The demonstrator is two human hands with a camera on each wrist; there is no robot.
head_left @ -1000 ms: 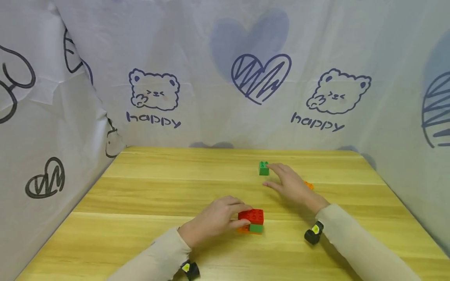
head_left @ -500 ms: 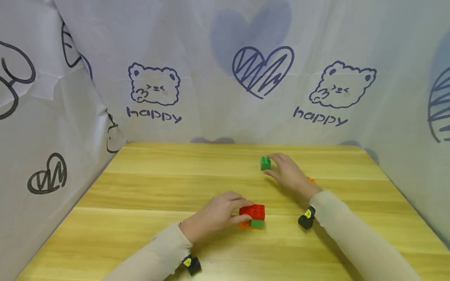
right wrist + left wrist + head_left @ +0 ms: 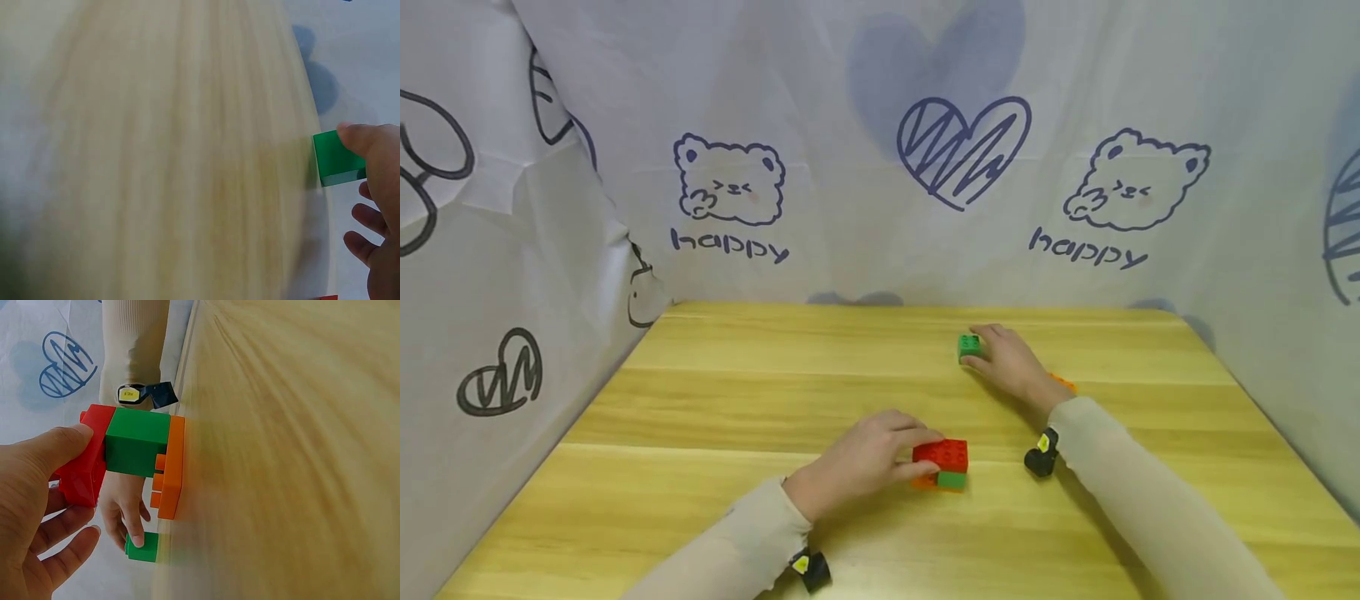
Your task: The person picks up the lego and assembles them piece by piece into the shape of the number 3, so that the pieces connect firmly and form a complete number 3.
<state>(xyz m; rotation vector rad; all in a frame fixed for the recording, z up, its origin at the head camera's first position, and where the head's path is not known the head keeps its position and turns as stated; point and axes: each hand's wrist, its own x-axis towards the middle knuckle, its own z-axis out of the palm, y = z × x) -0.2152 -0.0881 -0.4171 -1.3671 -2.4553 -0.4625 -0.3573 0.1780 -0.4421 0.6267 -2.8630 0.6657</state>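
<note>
My left hand (image 3: 861,462) holds a stack of toy building bricks on the table, thumb and fingers on opposite sides of the red brick (image 3: 953,452) at its top. Under the red one sits a green brick (image 3: 137,441), and a flat orange brick (image 3: 172,469) forms the base, as the left wrist view shows. Farther back, my right hand (image 3: 1011,364) pinches a separate green brick (image 3: 968,345). Its thumb lies on the near face in the right wrist view, while the finger on the far side is mostly hidden there.
Another orange piece (image 3: 1063,382) lies behind the right wrist, partly covered by it. The wooden table (image 3: 737,392) ends at a patterned cloth (image 3: 842,208) at the back, with more cloth along both sides. Black wrist cameras hang under both sleeves.
The right hand has closed in on the separate green brick, its thumb now against it. The left hand stays on the stack, and the view has shifted slightly.
</note>
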